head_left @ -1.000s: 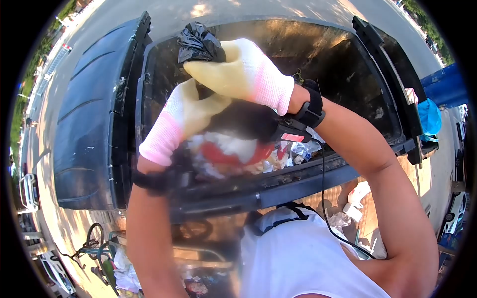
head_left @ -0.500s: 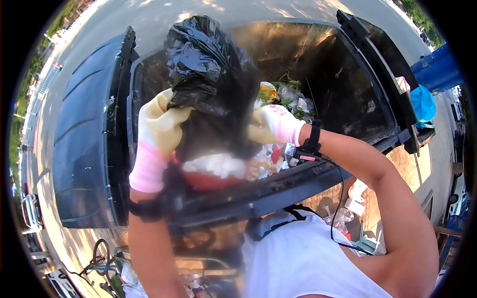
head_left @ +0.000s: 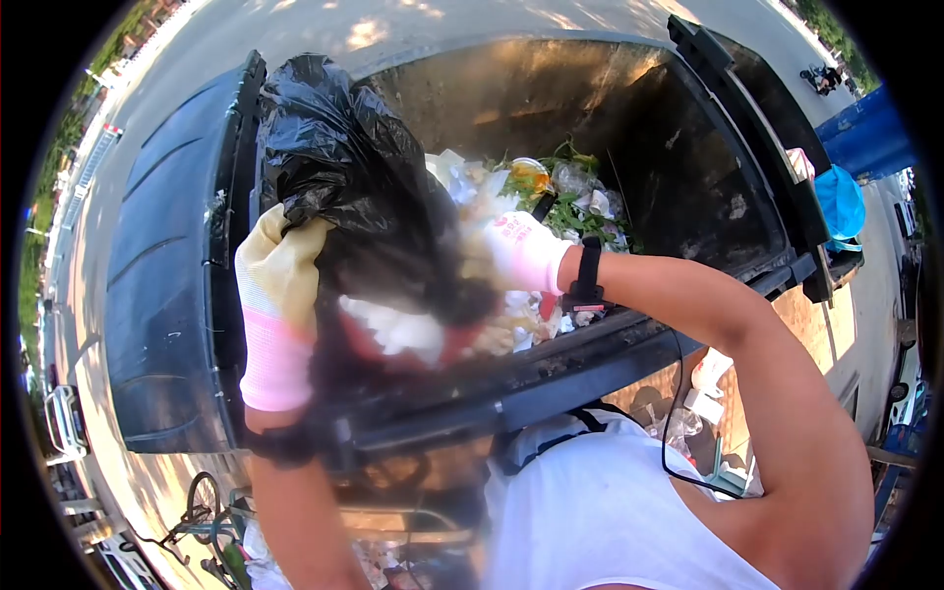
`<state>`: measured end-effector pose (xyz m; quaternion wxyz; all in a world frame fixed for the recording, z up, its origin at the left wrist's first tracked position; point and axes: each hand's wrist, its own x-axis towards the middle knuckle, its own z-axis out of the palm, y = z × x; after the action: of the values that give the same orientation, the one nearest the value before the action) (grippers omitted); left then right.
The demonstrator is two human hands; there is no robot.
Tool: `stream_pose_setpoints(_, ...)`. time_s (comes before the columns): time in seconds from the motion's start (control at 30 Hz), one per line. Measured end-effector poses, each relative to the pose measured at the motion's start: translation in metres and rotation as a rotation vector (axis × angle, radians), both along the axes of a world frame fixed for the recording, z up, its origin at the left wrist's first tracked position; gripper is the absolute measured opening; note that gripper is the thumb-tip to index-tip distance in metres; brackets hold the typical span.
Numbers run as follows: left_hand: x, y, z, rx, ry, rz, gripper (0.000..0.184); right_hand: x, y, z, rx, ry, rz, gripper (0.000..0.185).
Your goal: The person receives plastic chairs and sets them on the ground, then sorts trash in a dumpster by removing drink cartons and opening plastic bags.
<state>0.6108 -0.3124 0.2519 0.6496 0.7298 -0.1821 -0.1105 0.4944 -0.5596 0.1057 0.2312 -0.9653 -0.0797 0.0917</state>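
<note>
A black plastic bag [head_left: 344, 147] is held up over the large dark bin [head_left: 551, 393]. My left hand [head_left: 280, 261], in a pale yellow and pink glove, is closed on the bag's left side. On the bag's right side is my right hand [head_left: 501, 251], gloved alike, its fingers blurred but seemingly closed on the plastic. Below the bag, inside the bin, show white material and something red [head_left: 398, 329], both partly hidden and hazy. Loose rubbish [head_left: 575, 197] with green leaves and plastic lies beyond my right hand.
The bin's lid [head_left: 172, 265] hangs open on the left and another lid [head_left: 757, 108] stands at the right. A light-blue bag [head_left: 838, 205] hangs at the right beside a blue barrel [head_left: 870, 138]. Bicycle parts [head_left: 202, 506] and more rubbish are below left.
Both hands and the black bag have moved left and the bag's top is lower. More rubbish shows in the bin to its right. A motorbike has appeared on the road at upper right.
</note>
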Motion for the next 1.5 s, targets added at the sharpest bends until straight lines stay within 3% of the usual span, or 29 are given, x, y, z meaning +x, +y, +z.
stream_pose_setpoints(0.03,0.007,0.004,-0.004,-0.045,0.005,0.062,0.017,0.005,0.002,0.007,0.145,-0.122,-0.034,0.027)
stream_pose_setpoints(0.07,0.015,0.007,-0.005,-0.122,-0.006,0.068,0.013,0.008,0.005,0.013,0.101,-0.162,-0.05,0.024)
stream_pose_setpoints(0.13,0.024,0.012,0.006,0.027,0.123,0.27,0.01,0.009,0.007,0.031,0.109,-0.273,-0.062,0.019)
stream_pose_setpoints(0.2,0.033,0.02,-0.005,0.072,0.166,0.288,0.011,0.006,0.009,0.051,0.203,-0.413,-0.041,0.022)
stream_pose_setpoints(0.27,0.045,0.032,-0.027,0.169,0.23,0.298,0.016,0.007,0.004,0.038,0.206,-0.347,-0.032,0.022)
stream_pose_setpoints(0.3,0.049,0.036,-0.037,0.081,0.264,0.26,0.023,0.008,-0.001,0.036,0.173,-0.315,-0.049,0.021)
stream_pose_setpoints(0.33,0.046,0.033,-0.032,0.108,0.242,0.269,0.024,0.009,-0.005,0.033,0.14,-0.283,-0.065,0.021)
stream_pose_setpoints(0.4,0.03,0.033,-0.026,0.183,0.224,0.308,0.025,0.001,-0.002,0.088,0.182,-0.28,-0.205,0.021)
stream_pose_setpoints(0.43,0.03,0.034,-0.027,0.211,0.245,0.287,0.025,-0.002,0.001,0.084,0.379,-0.415,-0.238,0.021)
stream_pose_setpoints(0.5,0.023,0.033,-0.017,0.175,0.187,0.278,0.018,-0.001,-0.003,0.076,0.278,-0.331,-0.233,0.017)
stream_pose_setpoints(0.53,0.018,0.029,-0.007,0.156,0.154,0.268,0.024,0.0,-0.006,0.074,0.227,-0.294,-0.236,0.015)
stream_pose_setpoints(0.57,0.011,0.023,0.004,0.056,0.227,0.286,0.023,-0.003,-0.007,0.088,0.144,-0.384,-0.208,0.013)
stream_pose_setpoints(0.67,0.011,0.029,0.008,0.063,0.177,0.247,0.013,-0.003,-0.002,0.088,0.426,-0.6,-0.331,0.02)
stream_pose_setpoints(0.7,0.012,0.031,0.006,0.059,0.185,0.256,0.013,0.002,-0.007,0.086,0.356,-0.253,-0.412,0.019)
stream_pose_setpoints(0.8,0.016,0.031,0.015,0.022,0.115,0.251,0.013,-0.001,-0.014,0.09,0.333,-0.373,-0.248,0.019)
stream_pose_setpoints(0.87,0.003,0.046,0.017,0.04,0.029,0.211,0.021,-0.003,-0.024,0.101,0.07,-0.761,-0.027,0.018)
stream_pose_setpoints(0.9,0.014,0.046,0.01,0.065,0.17,0.274,0.027,-0.006,-0.014,0.102,0.24,-0.531,-0.241,0.017)
stream_pose_setpoints(0.93,0.019,0.046,0.01,0.379,-0.233,0.066,0.028,-0.005,-0.006,0.105,0.398,-0.299,-0.437,0.017)
stream_pose_setpoints(0.97,0.017,0.043,0.008,0.256,-0.011,0.188,0.027,-0.002,-0.007,0.098,0.571,-0.208,-0.518,0.019)
stream_pose_setpoints(1.0,0.019,0.036,0.01,0.116,0.197,0.31,0.027,0.002,-0.01,0.106,0.577,-0.344,-0.455,0.02)
stream_pose_setpoints(1.07,0.02,0.053,0.017,-0.01,0.186,0.212,0.032,0.001,-0.012,0.125,0.6,-0.572,-0.327,0.023)
stream_pose_setpoints(1.1,0.02,0.058,0.015,-0.039,0.176,0.182,0.032,-0.001,-0.008,0.136,0.677,-0.579,-0.473,0.025)
stream_pose_setpoints(1.13,0.023,0.055,0.017,-0.09,0.148,0.152,0.032,0.005,-0.012,0.134,0.557,-0.653,-0.447,0.024)
stream_pose_setpoints(1.2,0.023,0.046,0.024,-0.134,0.182,0.182,0.028,0.017,-0.015,0.129,0.666,-0.343,-0.542,0.023)
stream_pose_setpoints(1.23,0.031,0.055,0.027,-0.138,0.17,0.139,0.031,0.016,-0.011,0.135,0.603,-0.56,-0.477,0.02)
stream_pose_setpoints(1.33,0.026,0.067,0.023,-0.223,0.15,0.025,0.035,0.014,-0.016,0.159,0.559,-0.853,-0.368,0.017)
stream_pose_setpoints(1.4,0.023,0.059,0.024,-0.292,0.184,-0.042,0.037,0.021,-0.018,0.151,0.626,-0.635,-0.465,0.018)
stream_pose_setpoints(1.43,0.016,0.055,0.034,-0.197,0.177,0.1,0.039,0.023,-0.015,0.15,0.688,-0.595,-0.485,0.017)
stream_pose_setpoints(1.5,0.021,0.057,0.034,-0.31,0.154,-0.028,0.039,0.018,-0.006,0.154,0.793,-0.502,-0.526,0.021)
